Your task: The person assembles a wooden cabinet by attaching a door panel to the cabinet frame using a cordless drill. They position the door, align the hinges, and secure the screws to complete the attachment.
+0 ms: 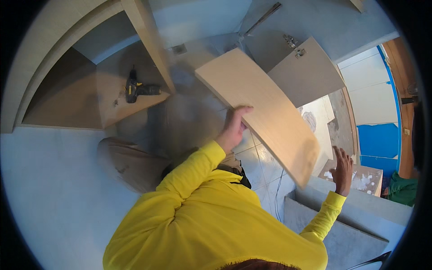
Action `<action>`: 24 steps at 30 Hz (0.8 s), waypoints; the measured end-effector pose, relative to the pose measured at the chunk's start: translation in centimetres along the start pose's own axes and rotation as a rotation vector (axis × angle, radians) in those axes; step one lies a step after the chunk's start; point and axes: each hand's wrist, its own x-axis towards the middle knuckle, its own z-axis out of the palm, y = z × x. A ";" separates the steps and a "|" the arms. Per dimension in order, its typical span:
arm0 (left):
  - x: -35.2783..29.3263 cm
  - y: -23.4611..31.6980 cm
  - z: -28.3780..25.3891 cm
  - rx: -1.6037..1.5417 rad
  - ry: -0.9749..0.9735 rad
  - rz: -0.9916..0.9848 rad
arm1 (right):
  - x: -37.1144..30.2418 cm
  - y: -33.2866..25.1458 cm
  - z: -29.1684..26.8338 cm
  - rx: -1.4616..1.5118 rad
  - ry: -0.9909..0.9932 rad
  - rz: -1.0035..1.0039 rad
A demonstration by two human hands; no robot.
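My left hand (233,128) grips a light wooden board (263,103) by its near long edge, thumb on the upper face and the other fingers hidden beneath. The board is held up at a slant in front of me, clear of the tiled floor. Off its right end, my right hand (343,172) is raised with its fingers apart and nothing in it. It is nearest to a paint-spotted box-like block (360,179).
A cordless drill (135,90) rests inside an open wooden cabinet (148,40) at left. Behind the board stands a cabinet door (310,74) with metal hinges (292,42). A thin cable (278,193) runs over the tiles. A grey panel (333,229) leans at lower right.
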 end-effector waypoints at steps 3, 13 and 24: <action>-1.4 -1.8 1.0 0.252 0.005 0.080 | 6.6 -3.6 1.7 0.601 0.197 -0.227; -9.6 2.8 6.4 0.730 -0.302 0.255 | 18.9 -17.3 3.5 2.021 0.193 -0.145; -12.1 3.1 10.3 1.180 -0.631 0.887 | 21.6 -20.5 1.8 2.620 0.091 -0.641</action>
